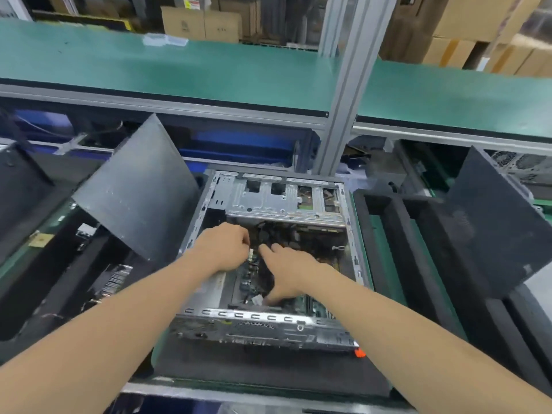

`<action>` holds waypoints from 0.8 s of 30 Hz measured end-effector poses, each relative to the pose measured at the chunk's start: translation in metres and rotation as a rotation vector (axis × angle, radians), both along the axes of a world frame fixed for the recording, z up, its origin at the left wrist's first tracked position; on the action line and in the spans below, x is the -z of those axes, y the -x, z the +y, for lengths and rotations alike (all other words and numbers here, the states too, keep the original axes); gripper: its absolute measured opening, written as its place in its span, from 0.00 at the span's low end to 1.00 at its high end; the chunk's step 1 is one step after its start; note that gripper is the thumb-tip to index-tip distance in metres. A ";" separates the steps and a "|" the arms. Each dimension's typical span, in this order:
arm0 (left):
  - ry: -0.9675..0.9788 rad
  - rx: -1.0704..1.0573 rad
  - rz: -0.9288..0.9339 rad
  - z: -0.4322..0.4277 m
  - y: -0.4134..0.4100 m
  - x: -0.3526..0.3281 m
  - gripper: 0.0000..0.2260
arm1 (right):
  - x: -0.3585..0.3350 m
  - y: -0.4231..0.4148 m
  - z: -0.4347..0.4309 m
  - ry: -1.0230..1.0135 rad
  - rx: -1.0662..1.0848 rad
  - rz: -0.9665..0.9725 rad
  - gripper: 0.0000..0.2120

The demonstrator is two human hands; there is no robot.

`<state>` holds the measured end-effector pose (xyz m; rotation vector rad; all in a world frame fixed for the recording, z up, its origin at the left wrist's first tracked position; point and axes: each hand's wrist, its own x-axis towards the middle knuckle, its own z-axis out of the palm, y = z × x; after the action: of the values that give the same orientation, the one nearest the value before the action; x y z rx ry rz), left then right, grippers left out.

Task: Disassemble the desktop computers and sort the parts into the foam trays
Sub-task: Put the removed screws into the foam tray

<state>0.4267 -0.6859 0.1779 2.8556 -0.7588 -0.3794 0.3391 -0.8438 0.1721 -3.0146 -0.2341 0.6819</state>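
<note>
An open desktop computer case point(286, 201) lies on its side in the middle of the bench, its silver drive cage at the far end and the motherboard exposed below. Both my hands reach inside it. My left hand point(224, 246) has its fingers curled and pinches a small part or connector at the board's left-centre; what it is cannot be made out. My right hand point(286, 273) lies spread over the motherboard, index finger stretched toward the left hand, thumb pressing near a white connector point(257, 300) at the near edge. Black cables point(268, 234) bunch just beyond the fingers.
A black side panel point(140, 189) leans at the case's left. Black foam trays stand at the left point(98, 279), holding a heatsink-like part, and at the right point(418, 264). Another dark panel point(495, 222) leans at the right. A green shelf point(179, 70) and an aluminium post point(343, 94) stand behind.
</note>
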 end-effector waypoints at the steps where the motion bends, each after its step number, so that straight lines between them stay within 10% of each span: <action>1: -0.010 0.021 -0.010 0.001 -0.001 0.002 0.13 | 0.007 -0.003 0.002 0.010 0.027 0.018 0.57; 18: -0.017 0.083 -0.008 -0.001 -0.014 0.008 0.19 | 0.016 -0.012 -0.006 0.040 0.083 -0.083 0.40; 24: 0.003 0.037 -0.019 -0.001 -0.014 0.011 0.19 | 0.013 -0.028 -0.013 -0.123 0.187 -0.033 0.59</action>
<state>0.4407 -0.6871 0.1665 2.8497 -0.8156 -0.3558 0.3674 -0.8566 0.1592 -2.8838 0.0054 0.5799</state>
